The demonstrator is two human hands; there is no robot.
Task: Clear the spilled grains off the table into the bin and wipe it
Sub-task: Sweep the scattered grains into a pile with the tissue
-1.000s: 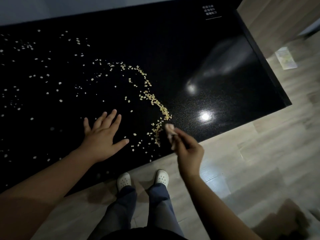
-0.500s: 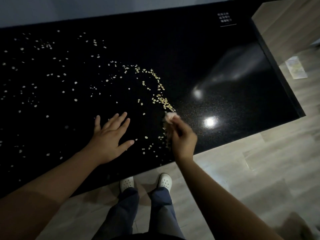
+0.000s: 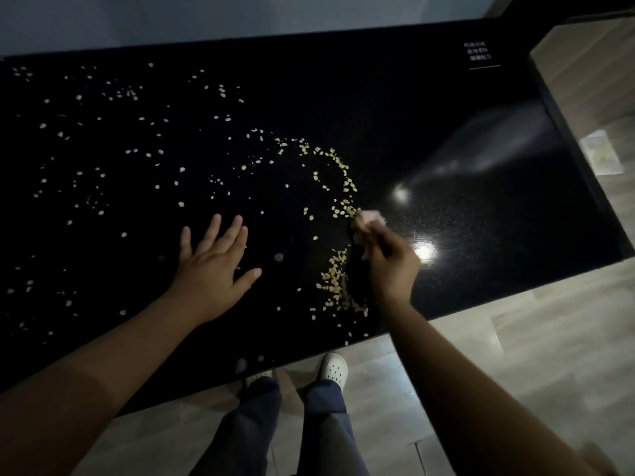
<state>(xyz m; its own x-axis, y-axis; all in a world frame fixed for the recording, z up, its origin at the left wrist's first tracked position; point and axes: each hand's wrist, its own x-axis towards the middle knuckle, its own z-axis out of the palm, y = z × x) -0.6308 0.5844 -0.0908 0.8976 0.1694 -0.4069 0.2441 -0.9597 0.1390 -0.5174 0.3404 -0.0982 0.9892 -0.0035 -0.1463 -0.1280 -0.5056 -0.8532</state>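
Observation:
Pale grains (image 3: 335, 281) lie spilled over a glossy black table (image 3: 464, 207), thin across the left half and thick in a curved line and a small heap near the front edge. My right hand (image 3: 391, 266) grips a small pale crumpled cloth (image 3: 369, 219) and holds it against the table at the right end of the grain line. My left hand (image 3: 216, 266) rests flat on the table with fingers spread, left of the heap. No bin is in view.
The table's front edge runs diagonally just above my white shoes (image 3: 335, 367) on a light wooden floor (image 3: 515, 338). A pale wall stands behind the table. White printed text (image 3: 477, 51) marks the table's far right corner. A paper sheet (image 3: 601, 156) lies on the floor at right.
My right hand with the cloth has moved away from the front edge, farther onto the table, leaving grains heaped beside my wrist. The left hand stays flat. The camera has shifted.

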